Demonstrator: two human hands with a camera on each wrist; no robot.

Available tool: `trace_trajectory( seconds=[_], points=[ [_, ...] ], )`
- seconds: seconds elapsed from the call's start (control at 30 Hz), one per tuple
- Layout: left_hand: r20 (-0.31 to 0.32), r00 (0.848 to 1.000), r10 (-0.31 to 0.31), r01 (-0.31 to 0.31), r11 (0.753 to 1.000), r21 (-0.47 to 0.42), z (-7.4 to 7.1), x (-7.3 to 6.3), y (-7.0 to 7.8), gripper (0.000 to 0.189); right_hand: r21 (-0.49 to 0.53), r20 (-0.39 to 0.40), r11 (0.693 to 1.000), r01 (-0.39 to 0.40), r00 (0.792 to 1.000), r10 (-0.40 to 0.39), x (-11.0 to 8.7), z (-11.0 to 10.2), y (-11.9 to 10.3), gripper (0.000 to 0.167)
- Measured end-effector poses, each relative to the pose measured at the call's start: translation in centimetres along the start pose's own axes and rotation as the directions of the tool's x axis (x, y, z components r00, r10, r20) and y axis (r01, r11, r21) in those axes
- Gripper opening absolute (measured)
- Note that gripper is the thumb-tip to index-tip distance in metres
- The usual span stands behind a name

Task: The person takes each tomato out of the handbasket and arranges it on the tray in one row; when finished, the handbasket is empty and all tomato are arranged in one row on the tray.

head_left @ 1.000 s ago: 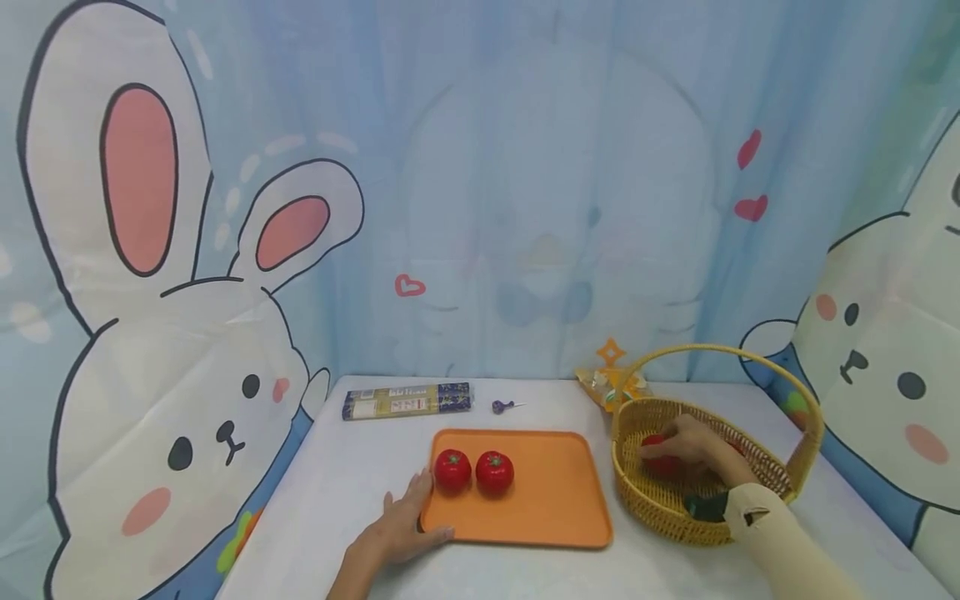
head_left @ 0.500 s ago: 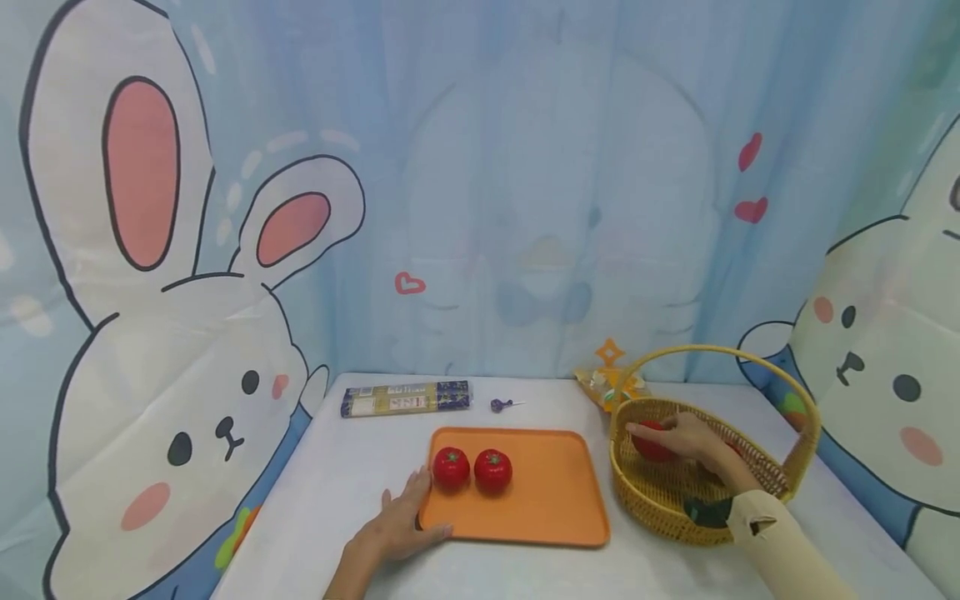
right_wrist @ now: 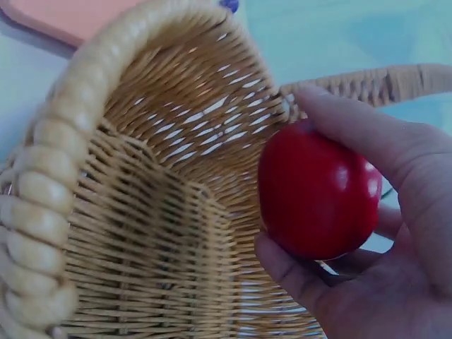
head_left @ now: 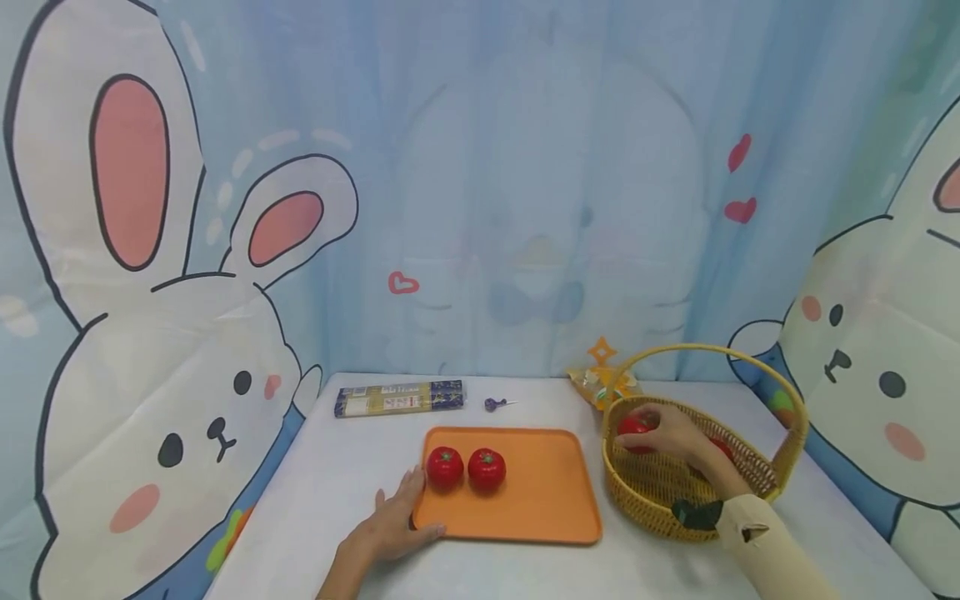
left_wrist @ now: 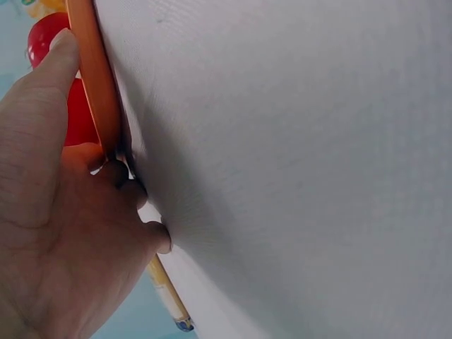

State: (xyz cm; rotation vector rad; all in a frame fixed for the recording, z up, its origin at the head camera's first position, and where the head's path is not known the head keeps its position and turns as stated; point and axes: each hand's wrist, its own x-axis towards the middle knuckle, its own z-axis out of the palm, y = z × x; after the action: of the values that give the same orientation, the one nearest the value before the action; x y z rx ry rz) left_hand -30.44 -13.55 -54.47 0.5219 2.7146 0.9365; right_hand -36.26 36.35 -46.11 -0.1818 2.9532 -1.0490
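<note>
Red and round, a tomato (right_wrist: 318, 194) sat over the inside of the basket (head_left: 636, 503), grasped round its sides by the right hand (head_left: 675, 433), probably for security. The left hand (head_left: 392, 527), loosely spread, touched the tray (head_left: 540, 492), apparently steadying it. The tomato showed no clear long axis; its top's direction was unclear.

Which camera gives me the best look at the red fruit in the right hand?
The right wrist view: it shows the red fruit up close, with the right hand covering only its edges. The head view shows it small and partly covered by that hand; the left wrist view does not show it.
</note>
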Motion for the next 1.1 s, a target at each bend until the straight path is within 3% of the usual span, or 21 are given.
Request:
trace_trajectory(
  seconds=[0.13, 0.37, 0.6, 0.83, 1.1],
  points=[
    [0.002, 1.000, 0.003, -0.003, 1.000, -0.003, 0.1, 0.0, 0.1, 0.103, 0.027, 0.001, 0.997, 0.068, 0.998, -0.068, -0.8, -0.5, -0.7, 0.071],
    [0.007, 1.000, 0.006, -0.006, 1.000, -0.008, 0.1, 0.3, 0.3, 0.104, 0.051, -0.028, 0.989, 0.135, 0.991, -0.134, -2.5, -1.0, -2.4, 0.074],
    [0.001, 1.000, -0.026, 0.026, 1.000, -0.008, -0.1, -0.3, -0.2, 0.103, 0.137, -0.018, 0.975, 0.176, 0.984, -0.175, -3.6, 0.4, -4.6, 0.073],
    [-0.001, 1.000, -0.006, 0.006, 1.000, -0.010, -0.2, -0.3, 0.1, 0.103, 0.111, -0.053, 0.962, 0.248, 0.969, -0.243, -4.4, 1.1, -6.2, 0.070],
    [0.000, 1.000, 0.002, -0.002, 1.000, 0.003, 0.2, 0.0, 0.0, 0.103, 0.130, 0.002, 0.940, 0.316, 0.948, -0.319, -4.5, 2.9, -8.3, 0.072]
  ],
)
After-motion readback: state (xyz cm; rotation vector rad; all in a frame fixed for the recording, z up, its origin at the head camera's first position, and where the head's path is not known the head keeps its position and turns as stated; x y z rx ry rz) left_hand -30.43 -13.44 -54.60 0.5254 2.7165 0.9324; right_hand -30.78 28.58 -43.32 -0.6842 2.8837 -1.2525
